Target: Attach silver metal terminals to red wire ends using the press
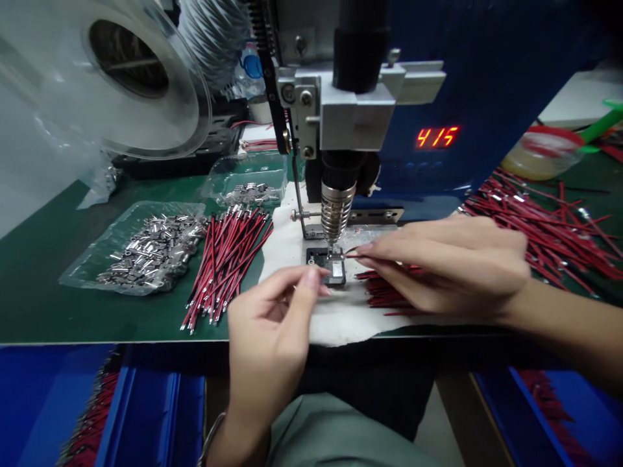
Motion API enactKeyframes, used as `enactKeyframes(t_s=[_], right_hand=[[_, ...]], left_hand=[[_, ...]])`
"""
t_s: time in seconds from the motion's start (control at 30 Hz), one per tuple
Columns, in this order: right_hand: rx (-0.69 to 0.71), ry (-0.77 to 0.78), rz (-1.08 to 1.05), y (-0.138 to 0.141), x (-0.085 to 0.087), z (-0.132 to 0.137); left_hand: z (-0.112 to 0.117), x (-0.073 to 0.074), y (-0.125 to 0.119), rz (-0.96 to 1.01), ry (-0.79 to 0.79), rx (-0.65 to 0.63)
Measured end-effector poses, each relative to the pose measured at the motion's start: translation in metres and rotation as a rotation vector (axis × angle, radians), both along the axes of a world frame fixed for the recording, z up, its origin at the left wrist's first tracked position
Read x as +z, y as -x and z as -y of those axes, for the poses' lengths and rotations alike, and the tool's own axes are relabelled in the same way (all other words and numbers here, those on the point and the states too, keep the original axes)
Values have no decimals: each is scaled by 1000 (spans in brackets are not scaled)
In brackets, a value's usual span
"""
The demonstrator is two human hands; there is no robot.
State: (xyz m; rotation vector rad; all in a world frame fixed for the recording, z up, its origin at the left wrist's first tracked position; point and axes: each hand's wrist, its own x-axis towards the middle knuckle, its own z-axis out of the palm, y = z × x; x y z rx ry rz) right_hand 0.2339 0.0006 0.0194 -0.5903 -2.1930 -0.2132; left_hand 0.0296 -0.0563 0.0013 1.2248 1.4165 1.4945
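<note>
Under the spring-wrapped tip [337, 211] of a soldering machine sits a small black fixture [318, 258] with a shiny metal part in it. My right hand [448, 263] pinches a thin red and black wire [354, 253], its end reaching the fixture from the right. My left hand [277, 324] is closed at the fixture's front left, thumb against forefinger; whatever is between them is too small and blurred to name. More red and black wires [389, 292] lie below my right hand on the white cloth [335, 324].
Left on the green table [146, 321] are a bundle of wires [226, 259] and a clear tray [80, 279] of small metal parts, with another tray [214, 178] behind. A wire pile [545, 227] lies right of the blue machine [487, 78]. Blue bins [150, 415] are below.
</note>
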Motion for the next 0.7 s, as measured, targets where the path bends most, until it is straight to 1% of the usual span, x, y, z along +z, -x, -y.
enactKeyframes(t_s=[0.13,0.27,0.4,0.6,0.7], right_hand=[[10,-14,32,1,2,3],[11,-27,-21,-1,1,7],[9,-23,9,-1,-1,10],[6,-39,-25,1,-1,11],[-10,-20,-23,1,1,11]], left_hand=[[13,7,-13,-134,3,-100],[12,6,-22,-123,-51,-106],[10,3,-23,-197,-58,-211],[12,0,-30,-145,-58,-205],[11,1,-33,-119,-52,-223]])
